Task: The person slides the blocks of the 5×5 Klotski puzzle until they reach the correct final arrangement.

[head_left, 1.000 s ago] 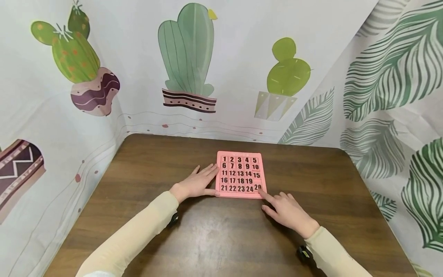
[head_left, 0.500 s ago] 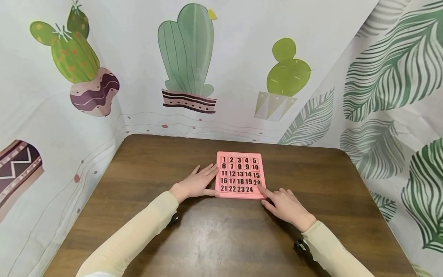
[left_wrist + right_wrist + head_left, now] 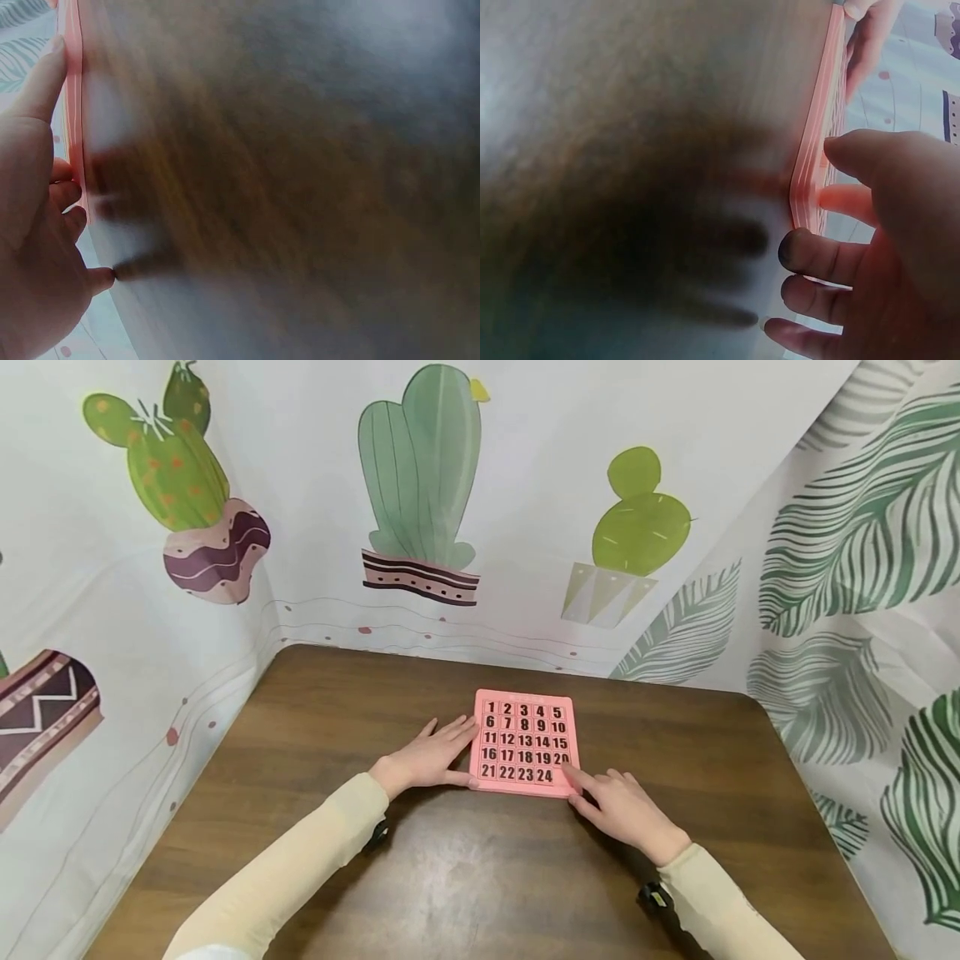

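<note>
A pink number sliding puzzle (image 3: 480, 745) lies flat on the table, its tiles running from 1 to 24 in rows. The bottom-right slot holds no tile. My left hand (image 3: 429, 758) rests against the puzzle's left side, fingers straight and spread, its thumb at the lower left corner. In the left wrist view that thumb (image 3: 46, 79) lies along the pink edge. From the right, my right hand (image 3: 626, 807) reaches in and its index fingertip touches the 20 tile (image 3: 561, 759), partly covering it. Its other fingers are off the puzzle, over the table, in the right wrist view.
The brown wooden table (image 3: 450, 877) extends around the puzzle on all sides. Behind it hangs a white cloth (image 3: 525, 485) printed with cacti and leaves. Dark wrist devices (image 3: 654, 897) sit at both sleeve cuffs.
The 20 tile has slid up from the bottom-right slot into the row above, beside 19, with my right index finger on it. My left hand stays put; the head view has shifted slightly.
</note>
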A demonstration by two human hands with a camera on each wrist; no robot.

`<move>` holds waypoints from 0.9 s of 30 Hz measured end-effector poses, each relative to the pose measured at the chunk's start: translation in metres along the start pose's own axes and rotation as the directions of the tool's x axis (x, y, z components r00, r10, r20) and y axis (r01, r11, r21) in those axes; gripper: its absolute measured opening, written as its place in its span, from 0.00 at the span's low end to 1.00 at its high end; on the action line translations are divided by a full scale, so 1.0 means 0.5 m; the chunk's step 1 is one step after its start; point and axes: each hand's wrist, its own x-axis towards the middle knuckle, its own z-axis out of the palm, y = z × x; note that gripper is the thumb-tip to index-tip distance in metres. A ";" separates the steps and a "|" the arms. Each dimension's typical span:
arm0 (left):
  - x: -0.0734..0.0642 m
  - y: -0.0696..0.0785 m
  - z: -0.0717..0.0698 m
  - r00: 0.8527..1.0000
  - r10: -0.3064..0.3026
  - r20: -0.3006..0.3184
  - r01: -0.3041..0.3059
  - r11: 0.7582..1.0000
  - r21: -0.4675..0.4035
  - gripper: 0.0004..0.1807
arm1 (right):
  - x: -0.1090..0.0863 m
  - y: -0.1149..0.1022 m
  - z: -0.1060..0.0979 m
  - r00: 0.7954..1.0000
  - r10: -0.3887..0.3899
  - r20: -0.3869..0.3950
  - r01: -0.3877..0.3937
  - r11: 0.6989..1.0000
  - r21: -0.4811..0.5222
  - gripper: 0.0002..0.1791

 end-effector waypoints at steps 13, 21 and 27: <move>-0.008 -0.007 0.005 1.000 -0.022 0.000 0.022 0.999 -0.024 0.57 | -0.022 -0.011 -0.001 0.999 -0.031 -0.035 0.031 0.999 0.008 0.30; -0.016 -0.011 0.010 1.000 -0.026 -0.006 0.026 0.999 -0.027 0.57 | -0.039 0.021 -0.014 0.996 0.034 -0.086 -0.033 0.999 0.005 0.29; -0.022 -0.010 0.012 0.999 -0.028 -0.017 0.028 0.999 -0.016 0.56 | -0.063 0.064 -0.023 0.989 0.092 -0.116 -0.090 0.996 0.022 0.28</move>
